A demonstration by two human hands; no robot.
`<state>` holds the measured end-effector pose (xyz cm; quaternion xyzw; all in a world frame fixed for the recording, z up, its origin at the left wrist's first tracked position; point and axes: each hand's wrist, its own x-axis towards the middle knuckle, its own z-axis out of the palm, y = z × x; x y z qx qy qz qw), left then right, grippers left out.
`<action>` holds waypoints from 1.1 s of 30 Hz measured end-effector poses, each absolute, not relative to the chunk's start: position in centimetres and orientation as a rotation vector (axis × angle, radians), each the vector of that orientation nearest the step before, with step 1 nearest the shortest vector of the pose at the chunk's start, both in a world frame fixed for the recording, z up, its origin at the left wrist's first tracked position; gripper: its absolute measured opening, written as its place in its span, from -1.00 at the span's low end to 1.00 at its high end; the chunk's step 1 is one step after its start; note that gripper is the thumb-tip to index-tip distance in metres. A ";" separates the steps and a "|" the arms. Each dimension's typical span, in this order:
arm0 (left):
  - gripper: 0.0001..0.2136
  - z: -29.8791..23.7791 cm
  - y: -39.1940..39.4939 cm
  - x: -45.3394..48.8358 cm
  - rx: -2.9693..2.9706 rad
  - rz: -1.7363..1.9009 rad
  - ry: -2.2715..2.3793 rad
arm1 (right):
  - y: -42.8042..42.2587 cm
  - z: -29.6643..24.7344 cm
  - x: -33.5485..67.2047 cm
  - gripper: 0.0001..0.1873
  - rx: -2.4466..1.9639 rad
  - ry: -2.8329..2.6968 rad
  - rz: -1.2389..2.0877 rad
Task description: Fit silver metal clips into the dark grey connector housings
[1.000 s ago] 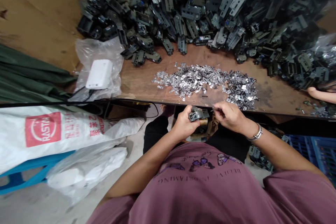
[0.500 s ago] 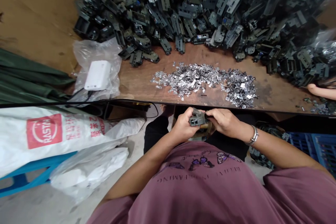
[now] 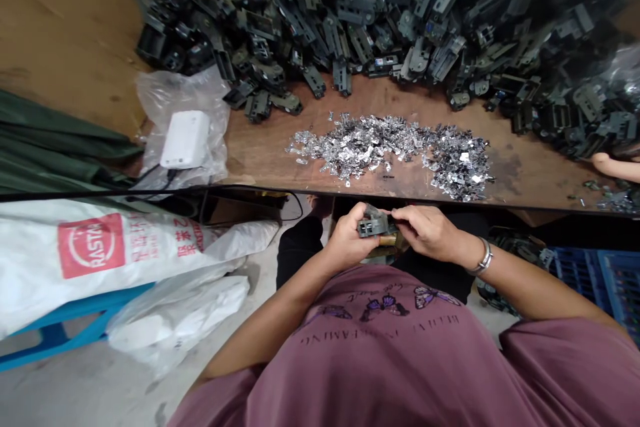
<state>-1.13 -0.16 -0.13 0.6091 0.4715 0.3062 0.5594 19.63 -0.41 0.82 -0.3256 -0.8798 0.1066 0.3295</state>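
Observation:
My left hand [image 3: 347, 240] is closed around a small dark grey plastic part [image 3: 373, 223], held just below the front edge of the wooden table [image 3: 260, 153]. My right hand [image 3: 425, 230], with a metal bracelet on the wrist, pinches the same part at its right end with thumb and fingers pressed together. Directly above my hands on the table lies a spread heap of small shiny metal clips [image 3: 390, 150]. Behind it rises a big pile of dark plastic parts [image 3: 400, 20].
A white box [image 3: 184, 140] in a clear plastic bag lies at the table's left end. White sacks [image 3: 100, 247] and a blue stool [image 3: 65, 323] stand on the left. A blue crate [image 3: 600, 280] sits at the right. Another person's hand [image 3: 615, 167] reaches in at the right edge.
My right hand came in from the table edge and closed onto the right end of the part in my left hand. Both hands have stayed together since.

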 end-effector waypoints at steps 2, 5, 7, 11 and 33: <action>-0.62 -0.2 -0.2 -1.2 1.450 0.725 1.097 | -0.5 0.6 19.6 -0.78 -0.856 -2.287 0.290; -0.62 -0.2 -0.3 -1.3 1.469 0.714 1.106 | -0.8 0.3 19.5 -0.80 -0.880 -2.268 0.292; -0.62 -0.2 -0.3 -1.3 1.470 0.711 1.111 | -1.0 0.0 19.4 -0.83 -0.922 -2.249 0.305; -0.62 -0.6 -0.3 -1.2 1.466 0.717 1.100 | -1.3 -0.4 19.5 -0.84 -1.038 -2.128 0.579; -0.37 -1.6 -0.5 -2.9 1.107 0.767 0.802 | -1.5 -1.6 16.3 -0.61 -1.045 -0.788 1.783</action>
